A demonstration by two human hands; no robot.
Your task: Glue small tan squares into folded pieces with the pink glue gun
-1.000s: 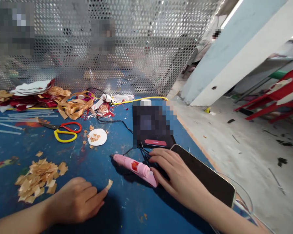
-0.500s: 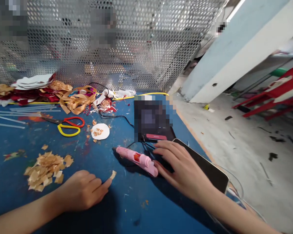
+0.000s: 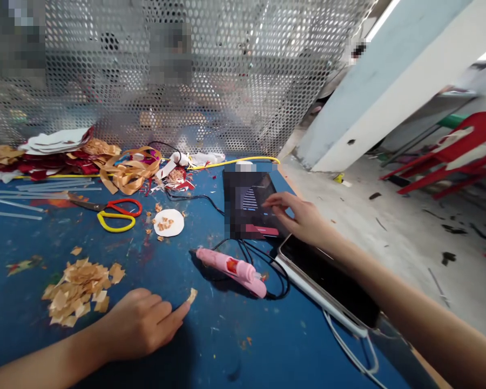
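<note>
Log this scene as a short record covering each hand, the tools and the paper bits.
Left hand: tan scrap at its fingertips
Right hand: by the dark-screened device, contact unclear
Tools: pink glue gun, lying down; scissors, red and yellow handles
Scrap pile: on the blue table, near the left hand
White disc: beside the scissors, crumpled bits on it

Head camera looked forward and down over the bench point(image 3: 275, 346)

The only view came from the person's head, pitched forward and down, from above the near side of the bench. It sat close: the left hand point(image 3: 141, 324) showed large and low, left of centre, the right hand point(image 3: 302, 219) farther off, right of centre. The line of sight ran on to a perforated metal screen point(image 3: 210, 102) along the top, with a slanting pillar point(image 3: 389, 97) and the floor point(image 3: 478, 302) at the right.
</note>
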